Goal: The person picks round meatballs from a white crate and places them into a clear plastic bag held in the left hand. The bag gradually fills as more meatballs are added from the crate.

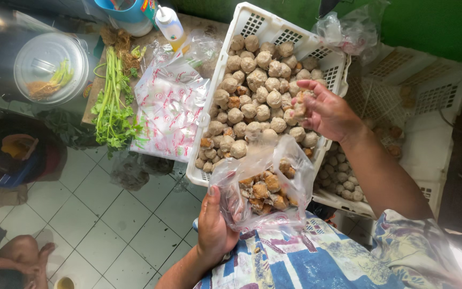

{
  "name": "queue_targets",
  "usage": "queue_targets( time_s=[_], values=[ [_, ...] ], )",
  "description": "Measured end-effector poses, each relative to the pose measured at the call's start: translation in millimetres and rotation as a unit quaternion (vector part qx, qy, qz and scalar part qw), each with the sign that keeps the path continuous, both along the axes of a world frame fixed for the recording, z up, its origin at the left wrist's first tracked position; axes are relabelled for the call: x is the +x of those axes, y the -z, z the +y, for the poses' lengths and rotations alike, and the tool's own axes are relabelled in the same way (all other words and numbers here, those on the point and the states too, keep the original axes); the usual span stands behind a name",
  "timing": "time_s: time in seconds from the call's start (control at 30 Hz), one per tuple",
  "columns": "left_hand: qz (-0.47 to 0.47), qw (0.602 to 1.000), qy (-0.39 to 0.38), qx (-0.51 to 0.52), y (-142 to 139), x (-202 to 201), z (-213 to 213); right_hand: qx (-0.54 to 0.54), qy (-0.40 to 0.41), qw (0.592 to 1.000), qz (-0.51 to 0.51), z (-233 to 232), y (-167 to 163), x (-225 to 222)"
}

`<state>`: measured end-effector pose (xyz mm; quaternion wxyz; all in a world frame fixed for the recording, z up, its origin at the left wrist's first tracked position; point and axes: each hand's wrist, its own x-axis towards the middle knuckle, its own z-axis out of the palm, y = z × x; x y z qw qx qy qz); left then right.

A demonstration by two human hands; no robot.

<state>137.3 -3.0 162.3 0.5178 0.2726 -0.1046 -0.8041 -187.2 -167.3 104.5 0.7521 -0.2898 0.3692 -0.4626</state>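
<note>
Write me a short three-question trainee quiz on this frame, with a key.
1. True or false: the left hand holds a clear plastic bag with brown food pieces already in it.
2. Where is the right hand? A) on the floor tiles B) over the white crate of pale round balls, with some pieces in its fingers C) on the metal lid
3. What lies to the left of the stack of printed plastic bags on the table?

Key
1. True.
2. B.
3. A bunch of leafy green stalks.
</note>
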Motion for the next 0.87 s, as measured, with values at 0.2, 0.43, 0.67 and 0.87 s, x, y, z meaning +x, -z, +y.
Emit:
queue_targets(
  time_s=[0.2, 0.43, 0.67, 0.87],
  values=[
    [-0.003, 1.0, 0.009, -0.006, 0, 1, 3, -0.112, 0.041, 0.957, 0.264, -27, 39, -13],
    [-0.006, 1.0, -0.004, 0.0, 0, 3, 7, -0.192, 0.039, 0.897, 0.397, -53, 64, -28],
    [-0.007, 1.0, -0.02, 0.005, 3, 2, 9, -0.158, 0.02, 0.832, 0.532, -77, 56, -36],
    [-0.076, 0.995, -0.02, 0.057, -6, 4, 10, -0.223, -0.078, 0.621, 0.748, -72, 20, -16]
  ],
)
